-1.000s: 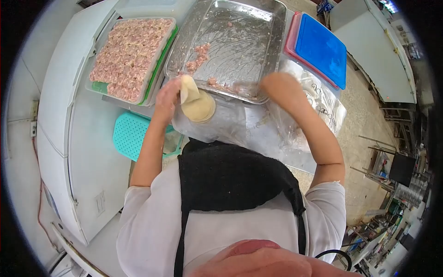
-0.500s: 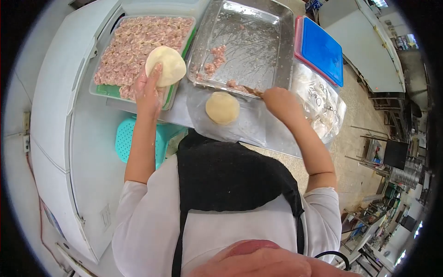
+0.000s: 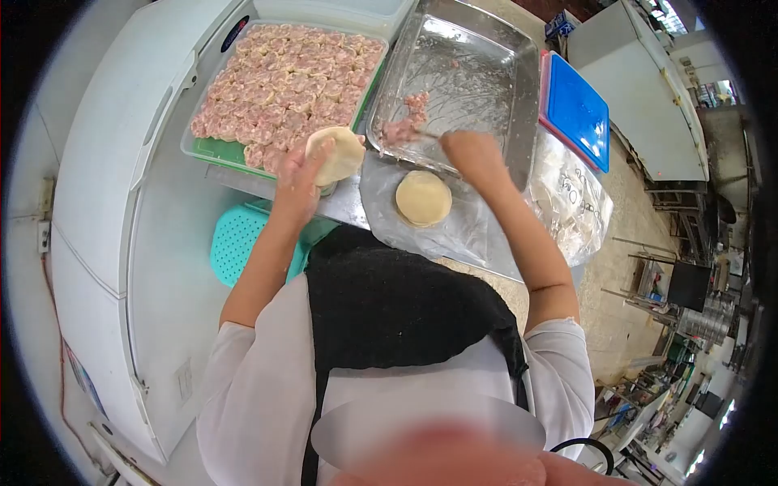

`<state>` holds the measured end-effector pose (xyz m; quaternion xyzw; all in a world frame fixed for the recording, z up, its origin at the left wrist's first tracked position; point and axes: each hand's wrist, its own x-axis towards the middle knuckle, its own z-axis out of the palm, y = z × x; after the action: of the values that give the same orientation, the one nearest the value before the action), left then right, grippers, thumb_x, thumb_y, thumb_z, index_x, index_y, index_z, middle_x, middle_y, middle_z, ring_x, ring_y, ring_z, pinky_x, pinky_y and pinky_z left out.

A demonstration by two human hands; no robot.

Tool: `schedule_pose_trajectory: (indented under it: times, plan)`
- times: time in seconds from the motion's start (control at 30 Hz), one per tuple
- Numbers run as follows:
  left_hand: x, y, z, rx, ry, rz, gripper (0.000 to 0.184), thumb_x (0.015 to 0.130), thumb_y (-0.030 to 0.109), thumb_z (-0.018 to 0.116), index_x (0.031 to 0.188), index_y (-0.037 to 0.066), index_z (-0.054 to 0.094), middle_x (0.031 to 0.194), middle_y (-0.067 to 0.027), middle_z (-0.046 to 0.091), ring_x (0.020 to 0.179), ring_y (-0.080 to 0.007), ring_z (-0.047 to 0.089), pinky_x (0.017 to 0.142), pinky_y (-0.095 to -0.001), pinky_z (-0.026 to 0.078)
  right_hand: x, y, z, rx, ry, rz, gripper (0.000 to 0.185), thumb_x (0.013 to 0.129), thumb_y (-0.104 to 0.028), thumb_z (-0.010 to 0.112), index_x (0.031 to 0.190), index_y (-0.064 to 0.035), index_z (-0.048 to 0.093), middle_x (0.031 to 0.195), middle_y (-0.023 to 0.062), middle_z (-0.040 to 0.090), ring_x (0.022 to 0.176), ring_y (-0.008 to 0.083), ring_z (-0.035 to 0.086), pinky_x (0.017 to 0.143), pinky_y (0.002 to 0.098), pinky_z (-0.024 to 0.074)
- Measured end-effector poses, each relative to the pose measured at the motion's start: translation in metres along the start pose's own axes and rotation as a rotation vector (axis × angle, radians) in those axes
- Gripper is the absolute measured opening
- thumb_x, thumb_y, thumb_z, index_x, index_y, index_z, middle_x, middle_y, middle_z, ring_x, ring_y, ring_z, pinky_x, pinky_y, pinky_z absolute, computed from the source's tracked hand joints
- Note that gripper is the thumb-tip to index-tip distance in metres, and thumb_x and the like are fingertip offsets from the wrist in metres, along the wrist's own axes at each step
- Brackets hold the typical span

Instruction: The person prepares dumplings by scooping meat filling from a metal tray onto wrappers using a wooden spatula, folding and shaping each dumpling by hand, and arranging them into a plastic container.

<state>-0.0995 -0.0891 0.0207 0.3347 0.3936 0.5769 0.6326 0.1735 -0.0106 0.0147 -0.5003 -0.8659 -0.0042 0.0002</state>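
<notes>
My left hand (image 3: 300, 182) pinches a round dumpling wrapper (image 3: 340, 155), held up at the near right corner of the plastic container of meat-filled dumplings (image 3: 284, 81). My right hand (image 3: 474, 155) is closed around the handle of a thin spreading utensil (image 3: 431, 135), its kind blurred by motion. A lump of ground meat (image 3: 399, 132) sits at the utensil's far end, over the near left corner of the metal tray (image 3: 523, 105). More ground meat (image 3: 416, 104) lies in that tray. In front, a stack of round wrappers (image 3: 423, 198) rests on a clear plastic sheet (image 3: 385, 219).
A blue lid (image 3: 577, 112) and a marked plastic bag (image 3: 571, 202) lie right of the tray. A turquoise perforated basket (image 3: 232, 247) is below the dumpling container. A white freezer (image 3: 162, 283) stands on the left, with shelves and racks (image 3: 689, 275) far right.
The utensil has moved left along the tray's near edge and now carries a lump of meat. The wrapper in my left hand has tilted and moved slightly right and down. The view has shifted.
</notes>
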Motion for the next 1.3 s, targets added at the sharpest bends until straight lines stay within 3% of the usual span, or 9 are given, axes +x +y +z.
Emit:
schedule_pose_trajectory:
  times: [0.23,0.43,0.5,0.63,0.73,1.0,1.13,1.2,1.3]
  plan:
    - [0.011,-0.024,0.023,-0.154,0.344,0.156,0.037,0.094,0.016,0.057,0.125,-0.004,0.050,0.125,-0.0143,0.056,0.116,-0.0240,0.056,0.097,-0.0367,0.048,-0.017,0.019,0.007,0.490,-0.255,0.101,0.032,0.093,-0.029,0.052,0.088,-0.0028,0.070,0.075,0.0208,0.065,0.073,0.0361,0.065,0.067,0.0456,0.0491]
    - [0.055,-0.051,0.062,-0.514,0.162,0.080,0.046,0.098,0.029,0.050,0.128,-0.005,0.046,0.126,-0.0165,0.054,0.119,-0.0260,0.053,0.102,-0.0393,0.042,-0.045,0.036,-0.019,0.917,-0.058,0.252,0.036,0.094,-0.036,0.054,0.099,-0.0048,0.071,0.059,0.0122,0.053,0.057,0.0177,0.054,0.058,0.0332,0.0437]
    - [0.061,-0.047,0.096,-0.566,0.067,0.064,0.052,0.098,0.036,0.048,0.128,-0.006,0.044,0.123,-0.0170,0.055,0.117,-0.0274,0.053,0.103,-0.0414,0.041,-0.047,0.043,-0.021,1.119,-0.085,0.233,0.032,0.097,-0.031,0.054,0.108,-0.0043,0.069,0.063,-0.0021,0.047,0.058,0.0050,0.041,0.053,0.0240,0.0354]
    - [0.085,-0.052,0.122,-0.810,0.086,-0.079,0.068,0.097,0.052,0.040,0.127,-0.009,0.040,0.118,-0.0191,0.055,0.109,-0.0311,0.055,0.105,-0.0464,0.039,-0.049,0.044,-0.008,1.001,-0.024,0.191,0.033,0.096,-0.035,0.052,0.111,-0.0092,0.067,0.067,0.0103,0.055,0.061,0.0193,0.055,0.059,0.0346,0.0444]
    - [0.095,-0.070,0.109,-0.797,0.094,-0.055,0.065,0.096,0.053,0.039,0.119,-0.008,0.043,0.113,-0.0199,0.053,0.103,-0.0331,0.056,0.100,-0.0489,0.042,-0.062,0.064,-0.042,0.381,0.073,0.043,0.026,0.093,-0.025,0.056,0.114,-0.0134,0.066,0.078,0.0165,0.063,0.076,0.0370,0.062,0.067,0.0435,0.0487]
    - [0.082,-0.060,0.156,-0.716,0.285,-0.118,0.078,0.091,0.063,0.043,0.118,-0.010,0.043,0.126,-0.0340,0.044,0.114,-0.0450,0.050,0.098,-0.0542,0.042,-0.083,0.067,-0.076,0.193,0.072,-0.016,0.028,0.092,-0.021,0.055,0.116,-0.0071,0.061,0.085,0.0158,0.061,0.077,0.0360,0.063,0.068,0.0439,0.0507]
    - [0.100,-0.081,0.140,-0.830,0.277,-0.162,0.066,0.087,0.057,0.055,0.111,-0.004,0.049,0.106,-0.0225,0.055,0.099,-0.0367,0.054,0.097,-0.0550,0.042,-0.089,0.067,-0.062,0.210,0.166,-0.118,0.029,0.090,-0.019,0.053,0.116,-0.0064,0.058,0.085,0.0148,0.060,0.075,0.0349,0.064,0.066,0.0457,0.0527]
    - [0.123,-0.116,0.101,-1.068,-0.321,-0.091,0.063,0.086,0.050,0.061,0.113,-0.005,0.045,0.106,-0.0218,0.055,0.099,-0.0387,0.055,0.096,-0.0562,0.043,-0.085,0.081,-0.056,0.271,0.206,-0.159,0.027,0.092,-0.021,0.053,0.113,-0.0047,0.060,0.081,0.0158,0.060,0.074,0.0318,0.064,0.063,0.0430,0.0509]
    - [0.088,-0.065,0.158,-0.954,0.138,-0.124,0.048,0.088,0.029,0.059,0.122,-0.003,0.043,0.114,-0.0254,0.055,0.106,-0.0377,0.058,0.094,-0.0507,0.047,-0.083,0.109,-0.058,0.560,0.296,-0.183,0.027,0.097,-0.024,0.051,0.108,-0.0028,0.064,0.070,0.0134,0.056,0.066,0.0223,0.060,0.056,0.0360,0.0463]
